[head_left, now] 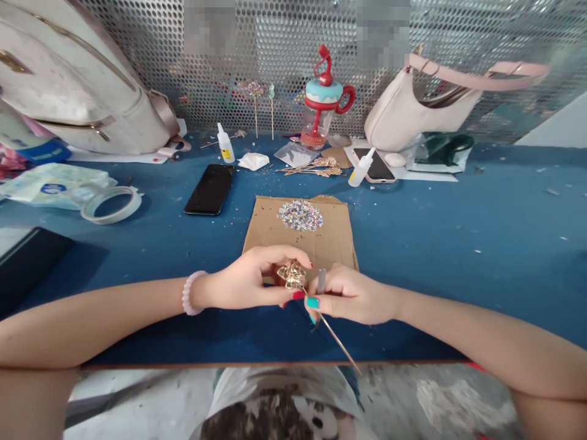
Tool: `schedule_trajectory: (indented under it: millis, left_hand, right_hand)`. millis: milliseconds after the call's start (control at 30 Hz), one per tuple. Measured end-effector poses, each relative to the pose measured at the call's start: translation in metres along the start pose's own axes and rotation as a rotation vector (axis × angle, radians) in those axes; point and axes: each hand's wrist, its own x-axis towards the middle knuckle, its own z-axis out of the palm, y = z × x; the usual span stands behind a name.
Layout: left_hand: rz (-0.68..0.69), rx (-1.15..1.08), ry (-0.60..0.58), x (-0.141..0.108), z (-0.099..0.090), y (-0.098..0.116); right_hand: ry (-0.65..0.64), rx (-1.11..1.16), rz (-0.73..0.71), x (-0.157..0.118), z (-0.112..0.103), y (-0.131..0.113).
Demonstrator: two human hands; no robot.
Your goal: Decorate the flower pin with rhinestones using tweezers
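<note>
My left hand (257,278) curls its fingers around a gold metal flower (292,274), thumb below and fingertips above it. A thin gold stem (339,343) runs from the flower down to the right, past the table's front edge. Close beside it, my right hand (351,293) pinches the stem just under the flower between thumb and fingers. A small grey strip (321,280) stands up at the right fingers. Behind both hands lies a cardboard piece (270,229) with a pile of multicoloured glittery bits (300,215) on it.
A black phone (210,189), tape roll (111,205) and wipes pack (59,185) are on the left. Glue bottles (225,144), gold stems (321,166) and a red-handled cup (323,101) stand or lie behind. Bags (426,113) flank the perforated metal screen (275,36).
</note>
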Motion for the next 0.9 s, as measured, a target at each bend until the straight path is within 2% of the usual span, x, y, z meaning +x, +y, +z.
schedule_trajectory:
  millis: [167,333,467,667,833,900]
  left_hand:
    - [0.017,0.06,0.059,-0.002,0.001,0.0]
    - [0.016,0.097,0.091,-0.001,0.0,-0.001]
    - [-0.024,0.102,0.106,0.0,0.001,0.0]
    - [-0.015,0.137,0.106,0.0,0.002,0.002]
    - [-0.011,0.118,0.109,-0.002,0.002,0.002]
    - [-0.013,0.114,0.12,-0.002,0.002,0.001]
  right_hand:
    - [0.059,-0.152,-0.082,-0.002,-0.007,-0.002]
    - [0.309,-0.303,-0.269,-0.01,-0.021,-0.001]
    - [0.477,-0.343,-0.379,-0.012,-0.023,-0.001]
    - [0.446,-0.609,-0.555,-0.01,-0.019,-0.002]
    - [0.53,-0.687,-0.644,-0.013,-0.02,-0.001]
    - [0.526,-0.747,-0.673,-0.014,-0.019,-0.003]
